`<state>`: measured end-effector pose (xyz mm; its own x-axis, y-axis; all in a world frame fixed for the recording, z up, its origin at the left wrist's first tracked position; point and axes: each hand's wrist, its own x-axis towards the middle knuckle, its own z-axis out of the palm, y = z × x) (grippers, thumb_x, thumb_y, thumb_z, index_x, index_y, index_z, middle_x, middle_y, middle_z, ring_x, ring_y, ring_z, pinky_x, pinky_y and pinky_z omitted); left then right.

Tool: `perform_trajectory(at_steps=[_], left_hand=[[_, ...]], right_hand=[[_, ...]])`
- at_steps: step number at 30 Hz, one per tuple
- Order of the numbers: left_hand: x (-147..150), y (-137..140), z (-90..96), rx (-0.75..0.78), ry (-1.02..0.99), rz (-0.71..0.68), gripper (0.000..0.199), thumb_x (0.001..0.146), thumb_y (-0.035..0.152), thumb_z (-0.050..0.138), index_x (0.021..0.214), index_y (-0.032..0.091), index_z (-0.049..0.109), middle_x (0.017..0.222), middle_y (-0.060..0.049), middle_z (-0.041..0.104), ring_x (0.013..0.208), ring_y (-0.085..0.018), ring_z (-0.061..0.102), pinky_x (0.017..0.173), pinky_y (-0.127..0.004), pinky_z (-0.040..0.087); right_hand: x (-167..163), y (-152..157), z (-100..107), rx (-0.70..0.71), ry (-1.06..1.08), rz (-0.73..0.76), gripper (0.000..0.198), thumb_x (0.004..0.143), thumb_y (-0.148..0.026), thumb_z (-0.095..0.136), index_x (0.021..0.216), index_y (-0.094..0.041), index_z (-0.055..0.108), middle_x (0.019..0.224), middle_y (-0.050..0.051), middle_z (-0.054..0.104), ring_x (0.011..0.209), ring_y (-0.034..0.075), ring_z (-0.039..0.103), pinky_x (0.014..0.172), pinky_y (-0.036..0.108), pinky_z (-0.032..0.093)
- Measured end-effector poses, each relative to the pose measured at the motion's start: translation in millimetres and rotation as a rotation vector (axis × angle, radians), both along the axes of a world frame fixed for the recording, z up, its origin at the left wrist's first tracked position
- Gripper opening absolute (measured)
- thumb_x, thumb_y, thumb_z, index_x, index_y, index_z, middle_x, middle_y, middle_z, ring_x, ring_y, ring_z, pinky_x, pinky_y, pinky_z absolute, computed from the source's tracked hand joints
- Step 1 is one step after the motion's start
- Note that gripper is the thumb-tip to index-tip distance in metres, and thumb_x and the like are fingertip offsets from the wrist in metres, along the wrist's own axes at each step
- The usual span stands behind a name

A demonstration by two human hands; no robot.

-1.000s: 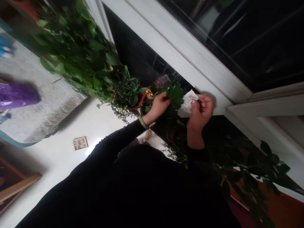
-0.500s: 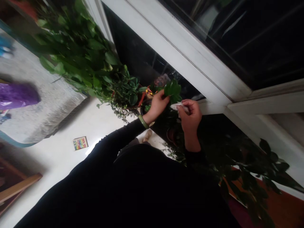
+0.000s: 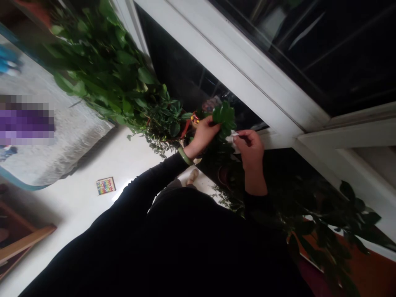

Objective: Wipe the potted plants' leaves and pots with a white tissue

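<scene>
1. Could tear or bruise the leaf cluster point(image 3: 225, 117) if tugged too hard by the left hand point(image 3: 204, 135), pinching it near the white window frame point(image 3: 247, 82).
2. Could shred the white tissue point(image 3: 232, 138) if rubbed roughly by the right hand point(image 3: 252, 149), gripping it in a narrow pinch near that same frame.
3. Find the leaf cluster near the white window frame, between both hands, touching the left; cannot tell whether touching the tissue.

Dim overall. Floor point(image 3: 74, 206) bright, glare at 8 o'clock. Leaves point(image 3: 305, 227) at 4 underexposed. Foliage point(image 3: 62, 51) at 10 blurred. Purple patch point(image 3: 27, 121) at 9 pixelated.
</scene>
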<state>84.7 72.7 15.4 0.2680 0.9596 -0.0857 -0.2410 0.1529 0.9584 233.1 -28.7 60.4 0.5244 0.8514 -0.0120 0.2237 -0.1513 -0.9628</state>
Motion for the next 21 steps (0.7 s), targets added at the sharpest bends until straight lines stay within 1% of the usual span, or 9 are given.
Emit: perform_trajectory(at_steps=[3,6,11,13,15,18,21], left_hand=[[5.0,-0.2,-1.5,0.038,0.045,0.002,0.014,0.087,0.009,0.079,0.096,0.019,0.083,0.106,-0.005,0.087,0.101,-0.02,0.081,0.105,-0.038,0.063],[7.7,-1.9,-1.0,0.057,0.087,0.025,0.014,0.086,0.007,0.08,0.093,0.019,0.082,0.107,-0.005,0.087,0.104,-0.02,0.08,0.105,-0.035,0.062],[5.5,-6.4,2.7,0.103,0.139,0.076,0.018,0.087,0.007,0.073,0.096,0.019,0.084,0.103,-0.004,0.088,0.096,-0.019,0.079,0.094,-0.031,0.061],[5.3,-8.5,3.4,0.122,0.155,0.074,0.02,0.086,0.008,0.074,0.098,0.019,0.085,0.102,-0.004,0.088,0.094,-0.02,0.079,0.093,-0.031,0.061],[6.5,-10.5,3.4,0.13,0.159,0.063,0.022,0.084,0.007,0.074,0.099,0.018,0.085,0.102,-0.003,0.088,0.095,-0.02,0.08,0.093,-0.031,0.062],[8.7,-12.7,3.2,0.123,0.138,0.041,0.025,0.083,0.004,0.073,0.1,0.018,0.085,0.103,-0.003,0.088,0.095,-0.02,0.08,0.094,-0.032,0.063],[9.1,-14.1,3.4,0.125,0.118,0.027,0.029,0.084,0.001,0.07,0.102,0.019,0.085,0.106,-0.004,0.088,0.096,-0.019,0.081,0.096,-0.032,0.063]], right_hand=[[-10.6,7.4,3.3,0.017,-0.008,-0.004,0.033,0.077,-0.047,0.084,0.095,-0.026,0.066,0.096,0.0,0.074,0.087,0.016,0.069,0.083,0.033,0.062],[-13.2,15.2,0.6,0.041,-0.026,-0.03,0.03,0.075,-0.042,0.081,0.095,-0.026,0.065,0.095,-0.001,0.073,0.086,0.016,0.069,0.08,0.031,0.061],[-11.2,12.7,-3.4,-0.031,-0.026,-0.001,0.029,0.071,-0.04,0.082,0.09,-0.025,0.065,0.087,-0.002,0.07,0.081,0.015,0.065,0.074,0.03,0.057],[-11.0,12.5,-1.7,-0.024,-0.034,0.014,0.028,0.071,-0.039,0.082,0.09,-0.025,0.066,0.087,-0.002,0.07,0.081,0.016,0.065,0.073,0.029,0.056],[-10.7,15.9,0.4,0.024,-0.083,0.017,0.023,0.074,-0.036,0.079,0.09,-0.025,0.067,0.089,-0.001,0.072,0.084,0.016,0.066,0.075,0.029,0.056],[-8.9,24.7,-0.4,0.079,-0.163,0.027,0.016,0.076,-0.031,0.075,0.088,-0.025,0.066,0.094,-0.001,0.074,0.091,0.018,0.068,0.085,0.033,0.058],[-4.8,30.0,-5.6,0.041,-0.21,0.053,0.018,0.074,-0.027,0.075,0.091,-0.026,0.067,0.095,-0.001,0.074,0.094,0.02,0.068,0.091,0.036,0.058]])
